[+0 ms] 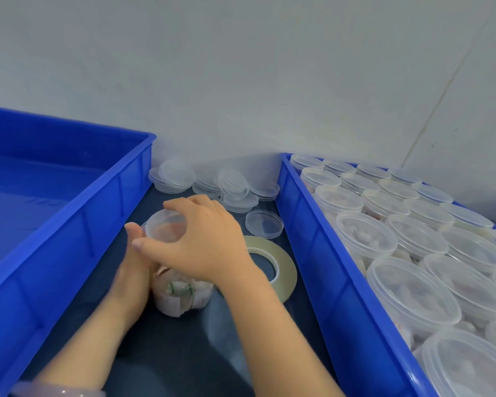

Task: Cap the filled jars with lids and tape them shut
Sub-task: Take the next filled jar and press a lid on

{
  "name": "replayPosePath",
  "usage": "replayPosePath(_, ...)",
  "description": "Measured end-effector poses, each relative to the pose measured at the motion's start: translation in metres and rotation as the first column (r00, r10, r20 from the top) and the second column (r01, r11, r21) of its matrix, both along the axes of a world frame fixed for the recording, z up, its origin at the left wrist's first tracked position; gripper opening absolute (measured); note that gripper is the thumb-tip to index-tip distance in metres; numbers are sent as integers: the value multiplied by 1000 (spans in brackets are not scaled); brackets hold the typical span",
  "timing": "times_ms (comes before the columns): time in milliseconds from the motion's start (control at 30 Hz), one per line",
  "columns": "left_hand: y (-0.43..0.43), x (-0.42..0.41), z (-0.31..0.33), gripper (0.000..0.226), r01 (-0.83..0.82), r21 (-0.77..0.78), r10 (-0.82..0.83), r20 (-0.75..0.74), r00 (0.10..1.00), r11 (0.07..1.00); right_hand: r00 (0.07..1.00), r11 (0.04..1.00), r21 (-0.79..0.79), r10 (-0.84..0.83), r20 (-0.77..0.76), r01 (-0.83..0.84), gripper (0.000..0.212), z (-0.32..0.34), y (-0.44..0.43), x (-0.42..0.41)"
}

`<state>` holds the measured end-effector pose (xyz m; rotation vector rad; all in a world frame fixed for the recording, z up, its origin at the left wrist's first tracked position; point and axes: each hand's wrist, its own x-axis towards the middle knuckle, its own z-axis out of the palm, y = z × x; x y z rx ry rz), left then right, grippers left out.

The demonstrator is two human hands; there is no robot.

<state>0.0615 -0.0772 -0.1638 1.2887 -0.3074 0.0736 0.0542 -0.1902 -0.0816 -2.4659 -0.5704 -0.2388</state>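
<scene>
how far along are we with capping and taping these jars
Done: the jars in the right crate already wear lids; tape on them is too faint to tell. In hand: the left hand grips a filled jar and the right hand fits a lid onto it. To do: taping it, since the tape roll lies untouched beside it; loose lids wait at the back, and the left crate shows no jars.

Looks like a packing bench (184, 353) in a small workshop: a blue crate (69, 253) at nine o'clock, a second crate (327, 267) at three crammed with capped jars (365, 239), spare lids (232, 184) heaped at twelve, a roll of tape (284, 270) at centre, and a bare grey wall (241, 67) behind.
</scene>
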Motion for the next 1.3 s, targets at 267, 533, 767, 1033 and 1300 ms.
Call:
replayPosePath(267, 9, -16, 10, 89, 125, 297, -154, 77, 985, 946, 995, 993, 107, 55, -89, -45, 60, 4, -17, 3)
replayPosePath(533, -16, -17, 13, 45, -376, 453, 285, 256, 923, 808, 995, 990, 101, -102, 24, 99, 71, -4, 0, 0)
replayPosePath(767, -16, -22, 17, 61, -371, 462, 291, 236, 927, 806, 999, 998, -46, -41, 11, 42, 80, -5, 1, 0)
replayPosePath(1033, -23, -25, 18, 26, -437, 485, 351, 261, 899, 758, 988, 989, -18, -145, 54, 146, 80, -7, 7, -2)
replayPosePath(1300, -22, -21, 1, 78, -505, 497, 500, 156, 852, 705, 981, 986, -1, -167, 103, 168, 74, -12, 10, -2)
